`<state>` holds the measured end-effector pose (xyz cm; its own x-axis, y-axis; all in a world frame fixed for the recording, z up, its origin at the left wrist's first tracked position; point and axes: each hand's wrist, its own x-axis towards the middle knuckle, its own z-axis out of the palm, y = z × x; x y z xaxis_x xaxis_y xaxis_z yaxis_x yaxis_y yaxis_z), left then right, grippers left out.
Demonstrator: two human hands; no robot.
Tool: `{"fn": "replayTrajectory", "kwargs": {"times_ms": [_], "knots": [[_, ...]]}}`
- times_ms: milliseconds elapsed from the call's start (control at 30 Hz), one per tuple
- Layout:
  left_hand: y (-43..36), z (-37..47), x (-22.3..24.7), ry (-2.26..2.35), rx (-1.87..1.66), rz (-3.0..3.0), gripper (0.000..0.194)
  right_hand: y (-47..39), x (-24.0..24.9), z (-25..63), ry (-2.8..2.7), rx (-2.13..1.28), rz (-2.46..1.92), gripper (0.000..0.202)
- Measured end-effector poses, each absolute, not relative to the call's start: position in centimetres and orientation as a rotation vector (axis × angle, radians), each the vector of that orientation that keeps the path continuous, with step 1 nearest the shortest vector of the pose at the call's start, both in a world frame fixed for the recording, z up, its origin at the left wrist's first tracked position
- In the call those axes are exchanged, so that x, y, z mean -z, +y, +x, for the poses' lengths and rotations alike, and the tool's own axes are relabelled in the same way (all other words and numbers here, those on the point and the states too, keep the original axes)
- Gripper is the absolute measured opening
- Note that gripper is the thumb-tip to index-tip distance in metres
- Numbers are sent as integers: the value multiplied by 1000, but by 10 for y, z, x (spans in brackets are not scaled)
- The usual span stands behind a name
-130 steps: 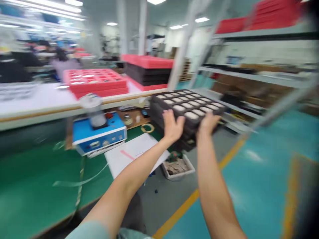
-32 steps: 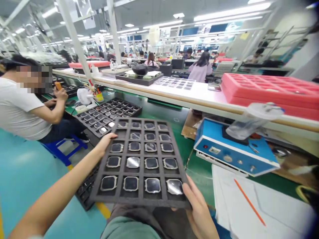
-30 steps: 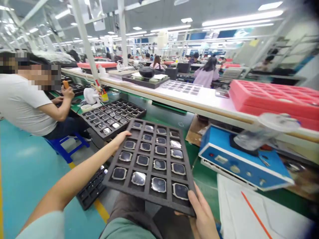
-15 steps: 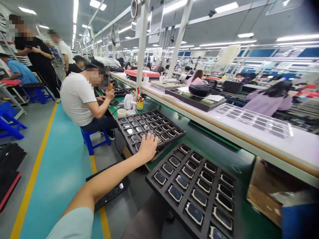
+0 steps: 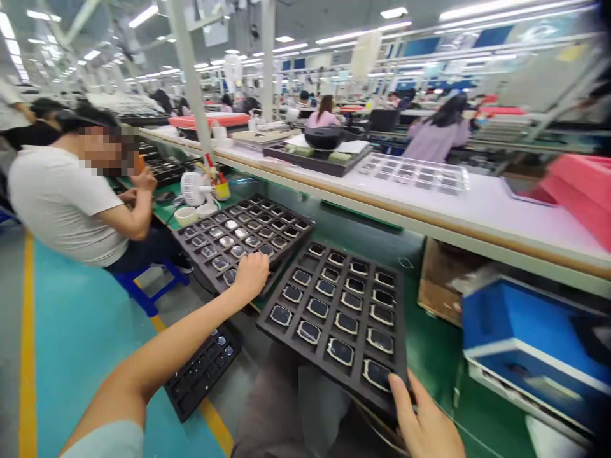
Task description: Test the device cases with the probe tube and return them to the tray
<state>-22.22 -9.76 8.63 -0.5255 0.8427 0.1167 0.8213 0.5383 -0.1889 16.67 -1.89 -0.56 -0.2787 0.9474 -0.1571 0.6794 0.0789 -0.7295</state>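
Right hand (image 5: 426,421): thumb on top of the near tray (image 5: 317,353), fingers along the outer edge, gripping its near right corner.

Near tray: dark, pocketed, with dark-faced framed pieces (image 5: 341,351); partly over the green bench (image 5: 436,356), partly over the person's lap.

Left hand (image 5: 252,278): fingers curled at the near right part of the far tray (image 5: 196,262); whether they pinch tray or piece cannot be told.

Change: a second ago both hands hold the near tray; now the left is away from it, its fingers more bent than when spread half a second ago. In effect, by judgement, the right hand alone steadies the near tray, leaving the left for the far one.

Beyond: white fan (image 5: 193,189), tape roll (image 5: 186,216), seated co-worker (image 5: 67,210). Lower left: low tray (image 5: 200,375). Right: blue unit (image 5: 525,343), blurred.
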Motion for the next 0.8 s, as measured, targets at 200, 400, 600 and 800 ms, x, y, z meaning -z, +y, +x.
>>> {"fn": "replayTrajectory", "kwargs": {"times_ms": [200,400,600,800], "knots": [[-88,-225,-100,-2623,-219,-1421,34,-26,-14,174,-2053,-855,-1572,79],[-77,-256,-175,-2615,-205,-1497,33,-28,-8,213,-2097,-721,-1566,71],[-66,-302,-255,-2572,-153,-1466,71,-37,-1,228,-2130,-582,-1451,68],[-61,-323,-297,-2602,-219,-1381,97,-38,6,225,-2102,-596,-1412,68]]}}
